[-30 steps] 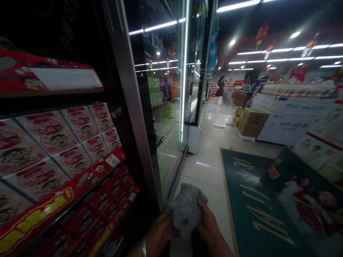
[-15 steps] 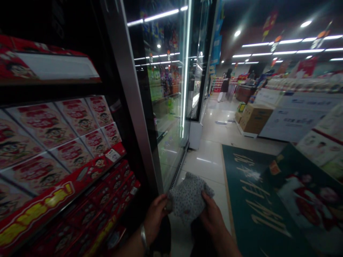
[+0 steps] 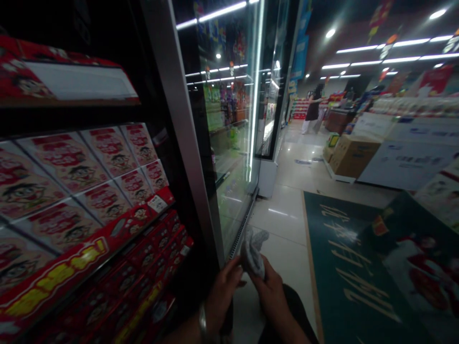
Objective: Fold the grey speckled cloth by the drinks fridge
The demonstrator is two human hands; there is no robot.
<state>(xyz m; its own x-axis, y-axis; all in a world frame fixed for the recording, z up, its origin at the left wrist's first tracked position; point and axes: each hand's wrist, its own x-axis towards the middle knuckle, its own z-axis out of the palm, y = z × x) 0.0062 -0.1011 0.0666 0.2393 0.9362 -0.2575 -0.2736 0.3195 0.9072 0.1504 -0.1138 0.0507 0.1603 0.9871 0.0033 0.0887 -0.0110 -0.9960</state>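
A grey patterned cloth [image 3: 254, 253] is folded and bunched up between my two hands, low in the middle of the view. My right hand [image 3: 270, 286] is closed round its lower right part, the thumb lying along the fabric. At the cloth's left edge, my left hand [image 3: 227, 282] pinches it with the fingertips; the exact grip is partly hidden and dim. A silvery bracelet [image 3: 203, 322] circles the left wrist. Just beyond the hands stands a glass cooler door [image 3: 233, 191] with a metal frame.
Shelves of pink-and-white drink cartons [image 3: 103, 148] and red cartons [image 3: 143, 263] stand close on the left. A green mat [image 3: 340, 248] lies to the right on the tiled floor. Cardboard boxes [image 3: 353, 155] and a white display [image 3: 412, 157] are beyond it. A person [image 3: 313, 110] stands far back.
The cloth, spread out between both hands before, is now folded into a narrow bundle. My hands have come closer together. The view has shifted slightly left.
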